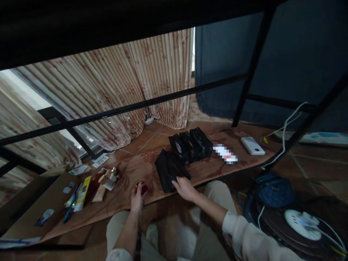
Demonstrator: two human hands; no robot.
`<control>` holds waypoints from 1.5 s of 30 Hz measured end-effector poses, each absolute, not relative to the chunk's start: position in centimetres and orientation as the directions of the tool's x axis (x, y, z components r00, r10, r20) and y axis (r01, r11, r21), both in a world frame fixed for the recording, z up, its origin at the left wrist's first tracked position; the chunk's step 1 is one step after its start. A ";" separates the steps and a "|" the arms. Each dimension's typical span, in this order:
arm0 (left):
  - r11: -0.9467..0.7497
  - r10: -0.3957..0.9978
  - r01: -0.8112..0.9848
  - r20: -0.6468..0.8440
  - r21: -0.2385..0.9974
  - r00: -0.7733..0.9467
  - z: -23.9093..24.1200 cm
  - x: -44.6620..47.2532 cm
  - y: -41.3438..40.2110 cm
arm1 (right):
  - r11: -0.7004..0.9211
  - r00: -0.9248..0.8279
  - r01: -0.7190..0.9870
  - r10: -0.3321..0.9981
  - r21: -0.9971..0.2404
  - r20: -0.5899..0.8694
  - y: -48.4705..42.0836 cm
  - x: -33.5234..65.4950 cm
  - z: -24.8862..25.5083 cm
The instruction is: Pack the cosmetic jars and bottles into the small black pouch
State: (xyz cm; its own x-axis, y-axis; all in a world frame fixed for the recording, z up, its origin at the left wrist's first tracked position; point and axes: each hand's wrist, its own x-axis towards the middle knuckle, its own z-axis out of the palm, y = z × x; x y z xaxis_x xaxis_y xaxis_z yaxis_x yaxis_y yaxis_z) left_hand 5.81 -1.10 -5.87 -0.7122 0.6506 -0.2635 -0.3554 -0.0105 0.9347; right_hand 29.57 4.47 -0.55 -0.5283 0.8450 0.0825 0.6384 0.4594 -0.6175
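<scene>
My left hand (pixel 138 197) is closed round a small red and yellow round container (pixel 142 187), just above the brown cloth (pixel 136 170) on the bench. My right hand (pixel 184 188) grips the near edge of a black pouch (pixel 167 168), which stands upright on the cloth. Its opening and contents are too dark to make out. Behind it, several black pouches (pixel 201 143) are lined up side by side. To the left lie toiletries: a white bottle with a tan cap (pixel 108 182), a beige tube (pixel 99 193), a yellow and white tube (pixel 82 194) and a blue toothbrush (pixel 70 207).
A cardboard box (pixel 40 214) occupies the bench's left end. A blurred-out object (pixel 225 153) and a white power bank (pixel 252 145) lie to the right. Black metal bars (pixel 163 98) cross ahead. At lower right are a blue bag (pixel 274 190) and a white power strip (pixel 301 224).
</scene>
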 end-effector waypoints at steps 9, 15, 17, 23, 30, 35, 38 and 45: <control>-0.054 0.658 -0.399 -0.268 0.916 -0.704 -6.9 5.0 -1.2 | 0.549 -0.574 0.754 0.818 -0.362 0.044 5.1 27.3 1.4; -0.076 0.684 -0.440 -0.275 0.895 -0.676 -7.6 4.7 -1.4 | 0.622 -0.643 0.736 0.766 -0.267 0.009 4.4 24.2 1.0; -0.084 0.683 -0.453 -0.280 0.887 -0.674 -7.8 4.6 -1.4 | 0.630 -0.649 0.738 0.760 -0.244 0.000 4.2 23.5 0.8; -0.106 0.700 -0.482 -0.279 0.870 -0.658 -8.0 4.5 -1.5 | 0.636 -0.649 0.746 0.760 -0.197 -0.003 3.4 22.7 0.4; -0.122 0.715 -0.498 -0.272 0.859 -0.644 -7.9 4.5 -1.9 | 0.636 -0.647 0.751 0.762 -0.175 -0.005 2.6 22.8 0.7; -0.131 0.718 -0.520 -0.281 0.844 -0.637 -7.6 4.5 -2.0 | 0.617 -0.628 0.761 0.778 -0.201 0.013 3.0 22.8 1.2; -0.134 0.714 -0.538 -0.296 0.832 -0.635 -7.5 4.4 -1.9 | 0.603 -0.597 0.737 0.792 -0.306 0.124 3.2 22.4 0.9; -0.110 0.713 -0.559 -0.326 0.822 -0.620 -7.3 4.5 -2.0 | 0.583 -0.374 0.578 0.811 -0.572 0.449 2.1 21.2 -1.7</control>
